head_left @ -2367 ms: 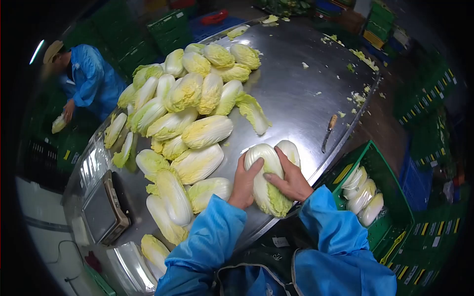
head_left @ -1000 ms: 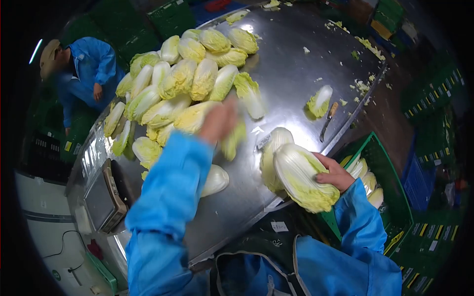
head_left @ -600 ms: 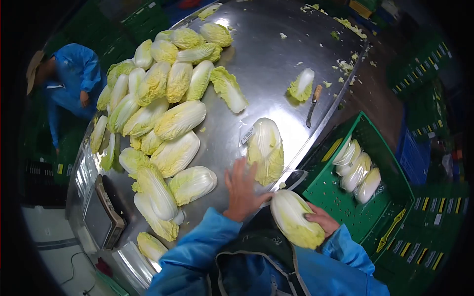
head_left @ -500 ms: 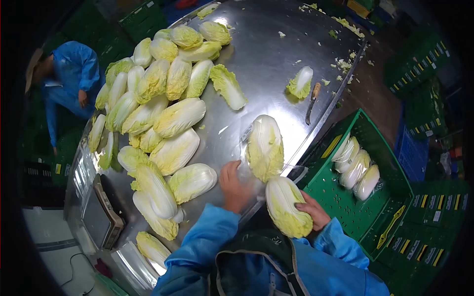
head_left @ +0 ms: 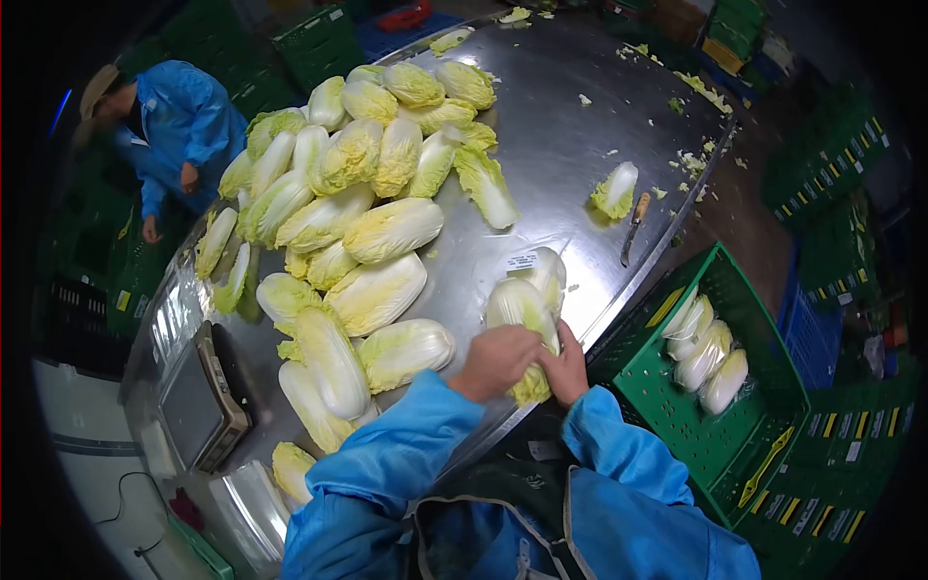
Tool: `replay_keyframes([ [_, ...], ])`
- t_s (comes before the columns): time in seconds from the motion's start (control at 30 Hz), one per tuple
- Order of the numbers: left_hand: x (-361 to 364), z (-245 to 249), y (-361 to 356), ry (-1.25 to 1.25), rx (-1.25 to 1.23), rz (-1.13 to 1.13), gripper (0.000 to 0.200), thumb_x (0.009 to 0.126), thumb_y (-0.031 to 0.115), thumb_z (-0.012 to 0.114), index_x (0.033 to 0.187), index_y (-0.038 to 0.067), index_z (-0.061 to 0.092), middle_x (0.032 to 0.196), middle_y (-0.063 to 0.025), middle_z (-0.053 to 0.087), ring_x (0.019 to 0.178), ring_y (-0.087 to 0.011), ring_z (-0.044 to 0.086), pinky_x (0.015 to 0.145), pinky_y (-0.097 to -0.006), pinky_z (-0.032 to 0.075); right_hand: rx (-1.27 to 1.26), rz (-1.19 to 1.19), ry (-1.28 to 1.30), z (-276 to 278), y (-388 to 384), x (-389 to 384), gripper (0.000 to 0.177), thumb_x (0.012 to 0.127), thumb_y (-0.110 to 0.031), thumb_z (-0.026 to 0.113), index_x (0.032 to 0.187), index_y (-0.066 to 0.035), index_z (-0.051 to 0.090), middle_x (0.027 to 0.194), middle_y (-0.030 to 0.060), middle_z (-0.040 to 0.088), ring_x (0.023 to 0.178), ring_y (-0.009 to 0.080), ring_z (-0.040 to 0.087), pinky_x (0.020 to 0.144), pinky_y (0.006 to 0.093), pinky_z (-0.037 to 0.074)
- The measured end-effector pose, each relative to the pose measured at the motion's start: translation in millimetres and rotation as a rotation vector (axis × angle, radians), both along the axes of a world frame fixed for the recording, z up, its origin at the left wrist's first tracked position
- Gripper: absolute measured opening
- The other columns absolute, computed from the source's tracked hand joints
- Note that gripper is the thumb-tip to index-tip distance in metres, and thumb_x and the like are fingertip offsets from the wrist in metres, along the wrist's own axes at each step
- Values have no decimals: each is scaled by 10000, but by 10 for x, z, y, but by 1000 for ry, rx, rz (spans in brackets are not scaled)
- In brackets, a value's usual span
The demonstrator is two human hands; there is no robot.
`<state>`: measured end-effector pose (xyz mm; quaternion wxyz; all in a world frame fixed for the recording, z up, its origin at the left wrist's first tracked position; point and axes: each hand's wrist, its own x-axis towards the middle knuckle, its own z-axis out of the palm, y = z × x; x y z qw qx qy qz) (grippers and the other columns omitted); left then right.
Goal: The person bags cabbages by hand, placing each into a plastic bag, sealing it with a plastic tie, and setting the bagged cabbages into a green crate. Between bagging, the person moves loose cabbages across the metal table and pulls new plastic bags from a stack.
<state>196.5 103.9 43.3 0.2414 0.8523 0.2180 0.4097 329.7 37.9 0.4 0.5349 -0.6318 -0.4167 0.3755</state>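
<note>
Both hands grip the leafy end of one cabbage point(head_left: 515, 311), the left hand point(head_left: 498, 358) curled over it and the right hand point(head_left: 567, 367) pinching beside, at the table's point(head_left: 580, 126) near edge. I'd squeeze the loose leaves in evenly, not tear them. It lies lengthwise away from the person, tip towards them, butt by a second cabbage point(head_left: 547, 271).

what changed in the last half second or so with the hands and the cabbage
The right hand brought its cabbage up from below the edge onto the table; the left hand came off the tabletop and gripped it too. Pile, knife and crate stayed put.
</note>
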Motion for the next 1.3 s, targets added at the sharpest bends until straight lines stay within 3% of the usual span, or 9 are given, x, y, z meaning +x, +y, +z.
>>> replay_keyframes([
  [0.17,129,162,-124,37,-104,42,104,767,126,659,781,55,584,702,-106,525,613,-286,553,534,-360,436,-73,-395,980,96,236,-39,518,796,-88,664,1234,75,440,1042,155,589,973,204,566,852,287,451],
  [0.33,98,294,-55,-14,-154,-16,94,789,126,634,791,48,582,702,-117,543,597,-310,553,528,-376,436,177,-159,-514,81,230,-219,657,820,-183,606,1371,-11,293,1403,234,301,1274,370,333,1049,453,258],
  [0.5,-144,40,-281,115,-212,-51,117,822,147,604,820,31,587,765,-148,581,646,-338,580,553,-391,451,170,97,-990,-174,241,-256,760,765,-274,645,1380,-11,284,1426,235,262,1328,393,231,1046,527,188],
  [0.6,-344,-152,-447,113,-291,-12,121,831,148,596,812,29,588,766,-169,588,661,-351,584,566,-402,449,46,503,-942,-94,266,-170,755,775,-320,626,1387,-34,288,1429,224,259,1343,384,194,1040,535,184],
  [0.8,-459,-203,-579,152,-581,-53,126,833,144,610,820,20,597,758,-156,588,682,-260,603,614,-345,459,-46,393,-953,-289,161,-354,801,738,-346,672,1398,-92,295,1416,235,270,1332,409,205,1068,523,173],
  [0.87,-557,-237,-604,-10,-802,-118,161,865,196,590,903,41,563,844,-100,593,781,-186,583,655,-318,453,62,420,-853,-95,-117,78,846,693,-334,716,1388,-78,308,1413,250,259,1319,415,236,1058,556,166],
  [0.93,-567,-462,-702,-423,-1490,492,261,876,209,575,1078,74,479,1001,-57,558,854,-140,548,709,-294,440,0,218,-920,52,-199,308,859,675,-296,739,1381,-64,309,1412,246,257,1320,417,227,1056,554,177],
  [1.07,-202,-438,-708,-215,-1765,291,363,850,244,615,1127,79,447,965,-45,557,802,-127,552,692,-283,450,-121,152,-958,-156,-25,220,881,651,-236,764,1374,-38,301,1414,243,241,1317,418,220,1043,523,234],
  [1.3,-426,-591,-548,-545,-1658,310,215,842,195,617,965,77,486,808,-54,551,694,-117,534,618,-264,412,23,143,-788,-61,-181,289,825,697,-134,723,1358,43,263,1365,259,334,1248,409,351,1038,444,303],
])
